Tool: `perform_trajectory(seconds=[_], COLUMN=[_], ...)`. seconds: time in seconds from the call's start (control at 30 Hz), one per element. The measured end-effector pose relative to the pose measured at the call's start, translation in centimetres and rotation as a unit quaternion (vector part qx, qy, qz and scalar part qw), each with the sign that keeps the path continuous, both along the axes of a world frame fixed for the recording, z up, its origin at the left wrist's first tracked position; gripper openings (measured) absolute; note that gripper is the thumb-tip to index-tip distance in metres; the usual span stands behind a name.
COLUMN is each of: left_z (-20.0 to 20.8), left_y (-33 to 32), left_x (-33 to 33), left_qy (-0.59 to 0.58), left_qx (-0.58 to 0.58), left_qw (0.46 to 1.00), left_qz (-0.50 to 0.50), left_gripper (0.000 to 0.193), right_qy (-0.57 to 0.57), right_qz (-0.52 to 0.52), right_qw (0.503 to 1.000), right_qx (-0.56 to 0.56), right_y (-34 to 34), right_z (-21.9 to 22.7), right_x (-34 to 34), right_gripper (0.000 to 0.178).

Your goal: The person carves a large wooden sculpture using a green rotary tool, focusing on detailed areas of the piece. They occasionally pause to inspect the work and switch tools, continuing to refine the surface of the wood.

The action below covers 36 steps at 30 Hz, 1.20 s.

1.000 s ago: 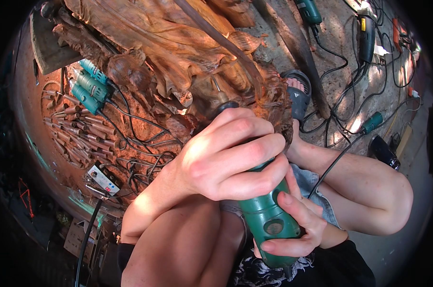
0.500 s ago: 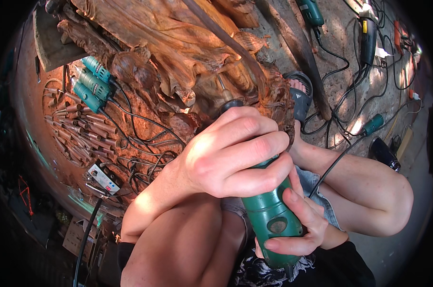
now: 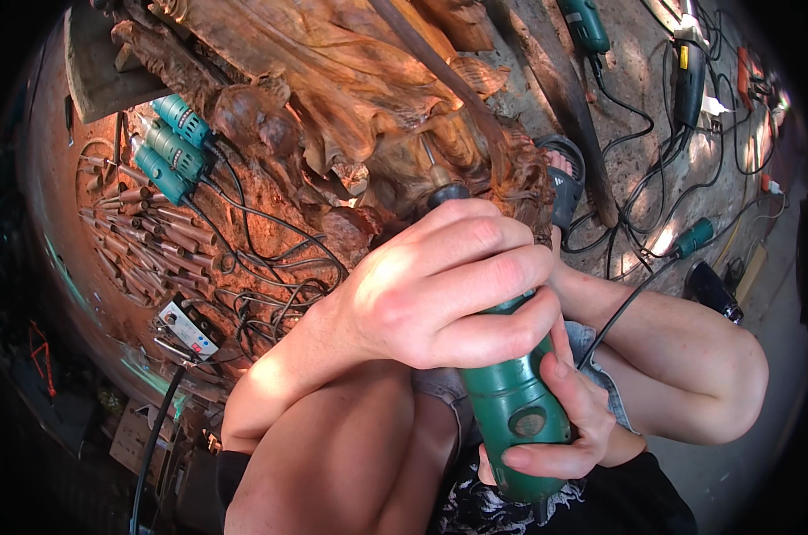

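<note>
A green die grinder (image 3: 511, 392) slants across my lap, its thin metal bit (image 3: 431, 152) reaching into a hollow of a large reddish-brown wood carving (image 3: 315, 89). My left hand (image 3: 449, 290) wraps over the grinder's front half, close behind the black collar. Lower down, the fingers and thumb of my right hand (image 3: 578, 419) close around the rear of the body. Whether the bit's tip touches the wood is hard to make out.
Three teal-green grinders (image 3: 170, 147) lie at the left, beside a pile of rusty-brown carving bits (image 3: 154, 241) and a small control box (image 3: 188, 330). Black cables (image 3: 279, 294) tangle nearby. More tools and cords lie at the right, past a dark wooden bar (image 3: 564, 98) and a sandaled foot (image 3: 560, 178).
The grinder and both hands have shifted slightly to the right, and the bit sits a little farther right in the hollow. Both hands keep their hold.
</note>
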<state>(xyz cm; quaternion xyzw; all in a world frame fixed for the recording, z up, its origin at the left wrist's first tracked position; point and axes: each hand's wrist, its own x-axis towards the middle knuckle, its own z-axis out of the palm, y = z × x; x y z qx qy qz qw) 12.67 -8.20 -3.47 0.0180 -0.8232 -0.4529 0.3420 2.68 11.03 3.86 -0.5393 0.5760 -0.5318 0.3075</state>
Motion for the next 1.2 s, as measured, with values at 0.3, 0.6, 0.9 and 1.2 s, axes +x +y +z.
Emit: perform_trajectory(seconds=[0.3, 0.6, 0.9, 1.2], left_z=[-0.2, -0.2, -0.1, 0.8], left_y=[0.2, -0.1, 0.4, 3.5], left_x=[0.0, -0.1, -0.1, -1.8], left_qy=[0.003, 0.009, 0.034, 0.053], left_qx=[0.008, 0.002, -0.020, -0.096], left_qw=[1.000, 1.000, 0.999, 0.992], left_qz=[0.005, -0.004, 0.018, 0.070], left_gripper=[0.026, 0.027, 0.023, 0.023], right_qy=[-0.017, -0.053, -0.040, -0.130], right_qz=[0.009, 0.029, 0.055, -0.069], right_qw=[1.000, 0.998, 0.993, 0.887], right_qx=[-0.014, 0.035, 0.097, 0.437], right_y=[0.2, 0.1, 2.2, 5.1], right_z=[-0.4, 0.5, 1.8, 5.2], right_x=[-0.2, -0.9, -1.7, -9.5], right_gripper=[0.049, 0.046, 0.079, 0.061])
